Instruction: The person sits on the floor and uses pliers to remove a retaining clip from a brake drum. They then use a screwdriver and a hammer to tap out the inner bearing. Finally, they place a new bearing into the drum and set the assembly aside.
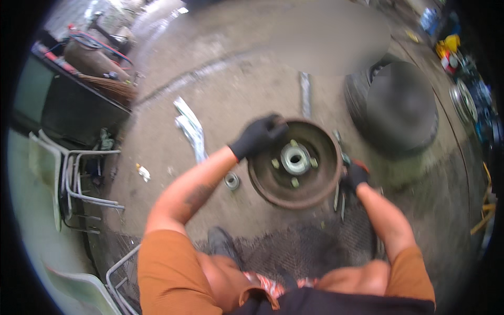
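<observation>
the ground is bare, dusty concrete (231,94), grey-brown and stained, with a curved crack line running across it; nearer the person it turns to a darker, coarse mesh-like mat (294,252). a rusty brake drum (273,184) lies flat on the concrete in the middle of the view, round and dish-shaped, its brown surface rough, with a bright metal hub (295,159) at the centre ringed by studs. the left hand (258,135), in a black glove, rests on the drum's upper left rim with fingers curled over the edge and clamped on it. the right hand (356,175), also gloved in black, grips the drum's right rim, fingers closed round it. a small shiny bearing ring (231,181) sits on the ground just left of the drum. pale metal wrenches (191,128) lie further up to the left, and a black tyre (394,105) stands near on the upper right. white tubular chairs (73,178) stand at the left edge.
</observation>
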`<move>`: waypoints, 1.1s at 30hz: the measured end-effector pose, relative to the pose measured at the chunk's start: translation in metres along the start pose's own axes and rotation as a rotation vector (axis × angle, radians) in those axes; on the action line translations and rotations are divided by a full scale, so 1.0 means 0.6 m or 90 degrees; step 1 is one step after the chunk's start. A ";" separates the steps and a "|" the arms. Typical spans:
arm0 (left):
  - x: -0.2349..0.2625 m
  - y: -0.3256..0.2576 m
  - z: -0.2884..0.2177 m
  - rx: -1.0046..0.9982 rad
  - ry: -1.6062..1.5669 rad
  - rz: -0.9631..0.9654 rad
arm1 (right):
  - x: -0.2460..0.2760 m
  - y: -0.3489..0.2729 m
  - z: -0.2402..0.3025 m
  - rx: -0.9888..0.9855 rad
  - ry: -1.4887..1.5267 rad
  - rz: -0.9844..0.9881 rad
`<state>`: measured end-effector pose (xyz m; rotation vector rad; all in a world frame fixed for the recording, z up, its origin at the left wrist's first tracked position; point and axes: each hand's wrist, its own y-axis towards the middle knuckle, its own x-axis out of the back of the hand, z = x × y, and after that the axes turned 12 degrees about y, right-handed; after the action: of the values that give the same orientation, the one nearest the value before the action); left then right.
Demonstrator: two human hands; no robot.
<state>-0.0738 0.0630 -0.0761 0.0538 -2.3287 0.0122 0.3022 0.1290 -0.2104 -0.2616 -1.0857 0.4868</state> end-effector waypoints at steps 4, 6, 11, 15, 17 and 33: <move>0.021 -0.004 -0.021 -0.036 0.100 -0.011 | -0.021 0.025 -0.028 0.050 -0.022 -0.078; 0.016 0.009 -0.047 -0.037 0.108 -0.010 | -0.021 0.046 -0.080 0.040 -0.060 -0.090; 0.012 0.006 -0.028 -0.053 0.121 -0.001 | -0.031 -0.015 -0.066 0.053 -0.131 0.003; 0.008 0.005 -0.016 -0.024 0.132 0.004 | -0.021 -0.032 -0.053 0.154 -0.222 -0.017; 0.022 -0.009 -0.012 -0.008 0.145 0.003 | -0.034 -0.040 -0.013 0.196 -0.136 -0.050; 0.037 0.012 -0.011 -0.012 0.169 0.092 | -0.059 -0.065 -0.107 0.204 0.394 0.313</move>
<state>-0.0844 0.0698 -0.0551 -0.1182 -2.0621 0.0664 0.3557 0.0797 -0.2498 -0.3663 -0.3213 0.9339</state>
